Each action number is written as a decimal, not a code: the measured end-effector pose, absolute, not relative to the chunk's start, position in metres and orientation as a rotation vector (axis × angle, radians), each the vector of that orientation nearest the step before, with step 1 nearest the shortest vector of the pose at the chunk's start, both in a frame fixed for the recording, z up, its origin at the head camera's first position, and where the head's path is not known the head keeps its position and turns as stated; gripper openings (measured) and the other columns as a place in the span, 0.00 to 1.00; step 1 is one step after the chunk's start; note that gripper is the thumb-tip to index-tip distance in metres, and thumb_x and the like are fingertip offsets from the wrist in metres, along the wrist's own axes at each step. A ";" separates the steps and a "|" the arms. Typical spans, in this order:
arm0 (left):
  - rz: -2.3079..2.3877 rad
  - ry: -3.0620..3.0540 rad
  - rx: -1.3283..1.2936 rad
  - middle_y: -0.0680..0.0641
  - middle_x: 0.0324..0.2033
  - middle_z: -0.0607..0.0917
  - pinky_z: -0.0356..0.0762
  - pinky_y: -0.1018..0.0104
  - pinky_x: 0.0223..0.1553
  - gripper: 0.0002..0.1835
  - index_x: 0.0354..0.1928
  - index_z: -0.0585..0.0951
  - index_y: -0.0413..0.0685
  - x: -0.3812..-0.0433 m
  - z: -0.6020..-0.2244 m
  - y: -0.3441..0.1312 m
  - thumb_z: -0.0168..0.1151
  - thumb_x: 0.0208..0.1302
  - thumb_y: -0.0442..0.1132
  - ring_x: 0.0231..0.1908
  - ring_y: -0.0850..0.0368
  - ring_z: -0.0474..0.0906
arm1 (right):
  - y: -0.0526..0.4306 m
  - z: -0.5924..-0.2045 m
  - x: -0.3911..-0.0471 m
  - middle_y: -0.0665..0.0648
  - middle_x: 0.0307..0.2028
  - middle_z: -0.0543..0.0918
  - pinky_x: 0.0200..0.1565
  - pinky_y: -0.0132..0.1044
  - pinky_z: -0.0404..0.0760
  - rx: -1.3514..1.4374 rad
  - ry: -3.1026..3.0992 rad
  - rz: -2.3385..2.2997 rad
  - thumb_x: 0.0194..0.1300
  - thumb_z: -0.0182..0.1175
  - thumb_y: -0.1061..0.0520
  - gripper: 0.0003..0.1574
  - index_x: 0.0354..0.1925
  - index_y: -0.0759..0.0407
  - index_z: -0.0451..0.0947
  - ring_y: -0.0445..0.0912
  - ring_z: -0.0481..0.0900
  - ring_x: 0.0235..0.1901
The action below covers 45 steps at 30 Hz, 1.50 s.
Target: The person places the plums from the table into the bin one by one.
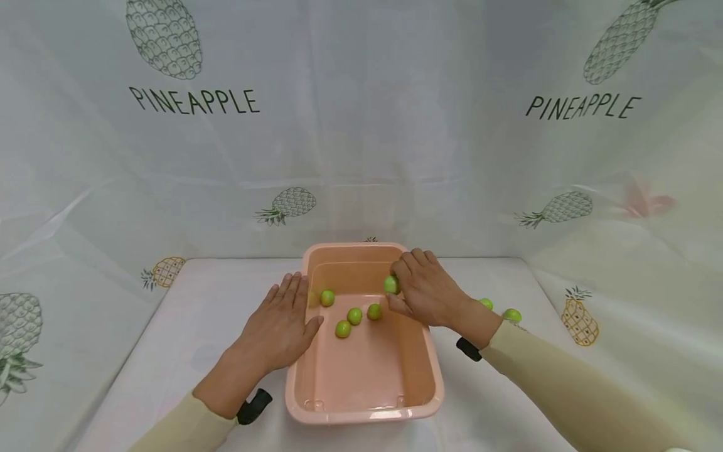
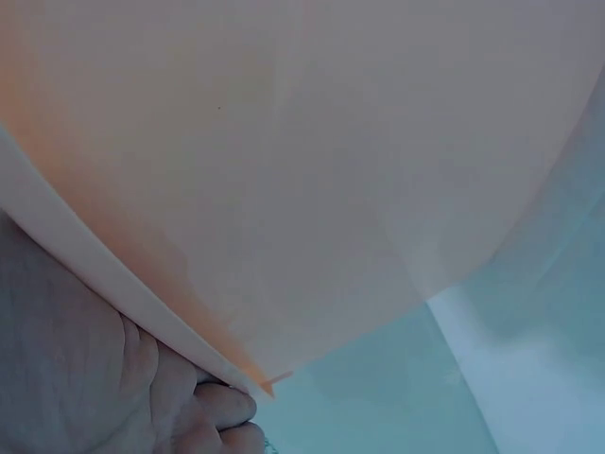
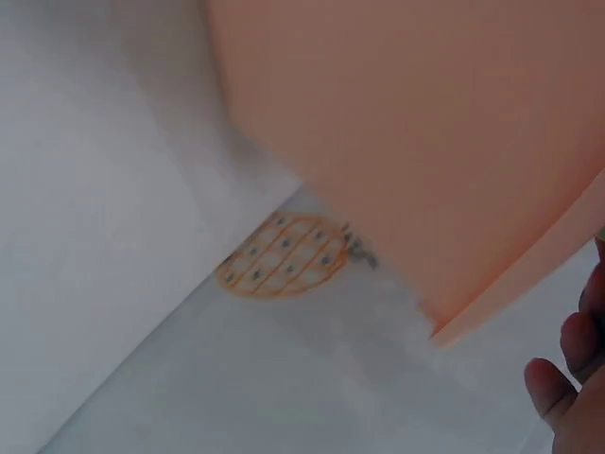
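Note:
A pink plastic basin [image 1: 361, 415] stands in the middle of the table in the head view. Several small round green limes [image 1: 354, 316] lie on its floor, toward the far half. My right hand [image 1: 426, 289] pinches another lime [image 1: 391, 285] between thumb and fingers, over the basin's right side. Along the left rim rests my left hand [image 1: 282, 326], fingers straight and palm down. The left wrist view shows that hand [image 2: 123, 378] up against the rim beside the basin's outer wall [image 2: 331, 189]. Only a few right-hand fingers [image 3: 579, 378] appear in the right wrist view.
Two more limes [image 1: 512, 315] lie on the white tabletop [image 1: 226, 282] right of the basin, near my right forearm. A pale curtain [image 1: 390, 138] printed with pineapples hangs behind the table and along its sides.

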<state>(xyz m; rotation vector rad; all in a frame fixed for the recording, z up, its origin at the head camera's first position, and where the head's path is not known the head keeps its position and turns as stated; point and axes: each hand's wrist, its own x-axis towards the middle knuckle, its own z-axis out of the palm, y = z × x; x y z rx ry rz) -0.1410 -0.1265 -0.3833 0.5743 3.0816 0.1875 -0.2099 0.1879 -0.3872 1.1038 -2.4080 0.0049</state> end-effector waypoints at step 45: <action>0.244 3.090 0.570 0.28 0.80 0.58 0.55 0.38 0.80 0.44 0.80 0.55 0.27 -0.142 -0.387 -0.127 0.51 0.80 0.56 0.81 0.33 0.52 | 0.149 -0.401 -0.192 0.54 0.37 0.76 0.42 0.42 0.68 1.087 -2.505 -0.001 0.65 0.62 0.45 0.18 0.43 0.58 0.76 0.50 0.68 0.40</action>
